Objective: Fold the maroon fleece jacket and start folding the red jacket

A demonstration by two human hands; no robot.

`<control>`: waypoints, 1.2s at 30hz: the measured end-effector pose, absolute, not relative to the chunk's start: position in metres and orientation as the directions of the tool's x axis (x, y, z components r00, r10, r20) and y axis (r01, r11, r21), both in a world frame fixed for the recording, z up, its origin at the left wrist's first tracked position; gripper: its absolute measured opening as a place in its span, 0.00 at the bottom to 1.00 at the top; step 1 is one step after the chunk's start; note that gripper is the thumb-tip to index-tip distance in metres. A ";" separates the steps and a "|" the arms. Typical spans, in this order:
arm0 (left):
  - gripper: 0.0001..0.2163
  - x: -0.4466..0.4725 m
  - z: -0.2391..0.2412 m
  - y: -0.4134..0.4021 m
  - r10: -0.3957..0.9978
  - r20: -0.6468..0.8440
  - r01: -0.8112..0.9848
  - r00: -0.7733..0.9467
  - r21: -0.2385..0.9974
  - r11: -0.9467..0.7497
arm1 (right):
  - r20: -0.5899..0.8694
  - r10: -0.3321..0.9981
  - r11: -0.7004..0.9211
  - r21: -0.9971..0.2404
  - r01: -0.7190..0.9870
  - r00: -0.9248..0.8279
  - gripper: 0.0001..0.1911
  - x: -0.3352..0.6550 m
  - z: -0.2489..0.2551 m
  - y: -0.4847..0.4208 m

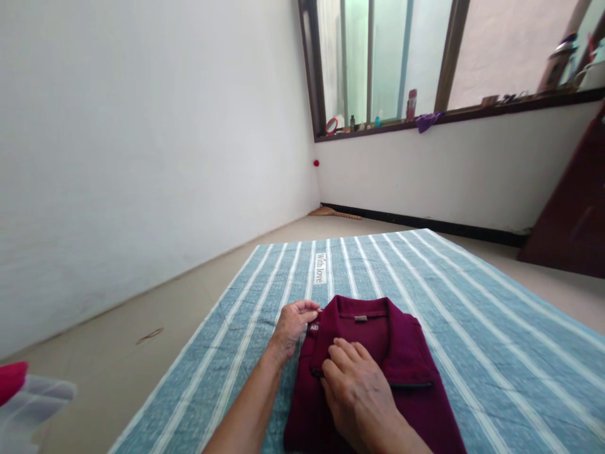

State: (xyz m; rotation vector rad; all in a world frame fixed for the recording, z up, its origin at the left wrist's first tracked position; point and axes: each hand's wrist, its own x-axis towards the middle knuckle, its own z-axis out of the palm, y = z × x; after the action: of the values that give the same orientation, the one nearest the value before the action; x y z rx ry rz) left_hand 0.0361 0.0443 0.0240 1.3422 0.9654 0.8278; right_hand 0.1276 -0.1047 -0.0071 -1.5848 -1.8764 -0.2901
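A folded maroon collared shirt [425, 403] lies face up on a blue cloth with white stripes [241, 315]. Its collar is spread, with a small label inside the neck and dark zipper-like edging at the collar's front. My left hand [292, 325] pinches the shirt's left shoulder edge between thumb and fingers, just beside some small white lettering. Across the left side of the collar rests my right hand [354, 381], palm down, fingers slightly bent and lying on the fabric. Its thumb is mostly hidden.
White walls meet in the far corner, where a broom [331, 212] lies on the floor. Bottles, a round mirror [331, 125] and a purple cloth [428, 121] are on the windowsill. A dark red panel [571, 208] leans at right. Red and white material [33, 397] shows at lower left.
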 end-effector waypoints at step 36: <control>0.08 0.095 0.039 0.065 0.891 0.117 0.680 0.438 0.606 -0.414 | 0.563 0.823 0.247 -0.230 0.941 -0.078 0.05 0.129 0.004 -0.105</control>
State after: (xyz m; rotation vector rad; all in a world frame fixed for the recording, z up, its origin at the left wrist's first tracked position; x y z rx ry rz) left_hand 0.0948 0.0650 0.0392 2.2188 1.3210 0.5933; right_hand 0.1291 -0.1048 0.0037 -1.6036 -1.9260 -0.2569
